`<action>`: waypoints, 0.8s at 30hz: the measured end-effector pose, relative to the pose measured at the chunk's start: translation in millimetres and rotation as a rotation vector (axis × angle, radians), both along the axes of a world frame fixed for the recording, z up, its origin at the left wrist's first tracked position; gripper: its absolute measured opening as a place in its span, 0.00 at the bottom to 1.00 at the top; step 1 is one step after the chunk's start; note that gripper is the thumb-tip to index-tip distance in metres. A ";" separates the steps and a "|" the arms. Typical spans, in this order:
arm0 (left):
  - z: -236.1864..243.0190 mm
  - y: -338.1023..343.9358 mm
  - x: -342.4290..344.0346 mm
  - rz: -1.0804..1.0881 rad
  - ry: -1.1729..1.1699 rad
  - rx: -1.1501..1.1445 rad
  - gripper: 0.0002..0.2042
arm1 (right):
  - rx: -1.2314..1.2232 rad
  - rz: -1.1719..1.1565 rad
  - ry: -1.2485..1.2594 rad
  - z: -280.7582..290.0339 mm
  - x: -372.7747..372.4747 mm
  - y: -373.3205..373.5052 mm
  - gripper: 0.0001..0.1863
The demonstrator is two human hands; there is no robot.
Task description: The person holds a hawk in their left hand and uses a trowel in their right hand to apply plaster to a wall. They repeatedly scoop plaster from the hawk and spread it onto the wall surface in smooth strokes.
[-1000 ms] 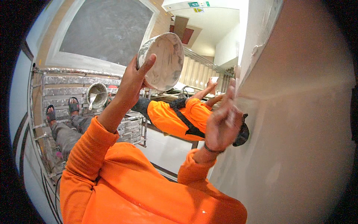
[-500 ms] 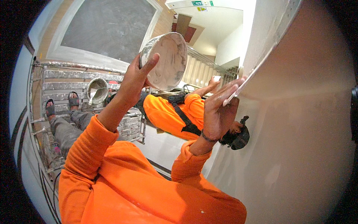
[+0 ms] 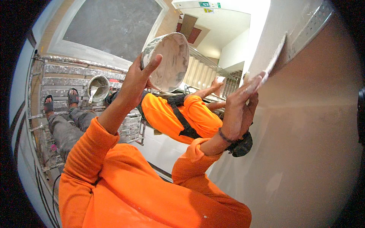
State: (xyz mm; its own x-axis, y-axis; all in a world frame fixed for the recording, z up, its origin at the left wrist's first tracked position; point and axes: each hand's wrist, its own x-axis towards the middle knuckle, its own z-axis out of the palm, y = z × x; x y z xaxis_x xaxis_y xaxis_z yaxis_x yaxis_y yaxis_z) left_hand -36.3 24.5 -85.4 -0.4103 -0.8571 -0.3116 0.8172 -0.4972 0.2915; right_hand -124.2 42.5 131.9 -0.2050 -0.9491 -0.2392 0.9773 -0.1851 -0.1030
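Observation:
My left hand (image 3: 138, 78) grips a round tub (image 3: 170, 62) by its side, thumb over the rim. Pale, smeared plaster coats the tub's inside. My right hand (image 3: 241, 104) is raised beside the wall (image 3: 311, 125), its fingers closed on a plaster-covered putty knife (image 3: 276, 53). The knife is seen nearly edge-on, with its far end close to a perforated metal corner strip (image 3: 313, 28) along the wall's edge. Whether the blade touches the strip cannot be made out. The handle is mostly hidden by my fingers.
A co-worker in an orange top (image 3: 163, 116) and black cap (image 3: 241, 146) is close below my right arm. A plaster-stained bucket (image 3: 99, 86) with a white-coated tool stands on the slatted scaffold platform (image 3: 62, 81) near my feet. Cables (image 3: 42, 190) hang at the lower left.
My right hand has moved up and to the right with the putty knife, uncovering more of the perforated strip. My left hand and the tub have barely shifted. The co-worker has moved slightly.

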 end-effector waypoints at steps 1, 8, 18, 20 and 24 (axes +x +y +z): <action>-0.5 -0.4 -1.2 -0.006 -0.007 -0.001 0.34 | -0.019 -0.005 -0.044 1.8 4.9 4.9 0.13; 15.9 -1.4 -4.4 -0.041 0.006 -0.011 0.33 | 0.095 -0.034 0.338 -30.0 -27.3 40.8 0.19; 3.7 -2.6 -35.1 -0.068 -0.027 -0.057 0.31 | 0.006 0.032 0.224 -11.6 -55.4 9.4 0.20; 3.7 -3.3 -37.4 -0.069 -0.036 -0.065 0.31 | 0.028 0.024 0.156 -11.5 -49.4 18.0 0.20; 10.9 -0.3 -33.6 -0.051 -0.023 -0.043 0.31 | 0.023 -0.012 0.147 -24.4 -43.5 42.2 0.18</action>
State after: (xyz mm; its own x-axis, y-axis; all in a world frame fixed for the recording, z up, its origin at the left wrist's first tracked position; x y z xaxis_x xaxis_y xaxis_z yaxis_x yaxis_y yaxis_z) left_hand -69.8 24.2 -74.5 -0.4472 -0.8477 -0.2853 0.7836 -0.5251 0.3320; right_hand -167.7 84.8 107.4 -0.2504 -0.9409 -0.2279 0.9491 -0.1922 -0.2495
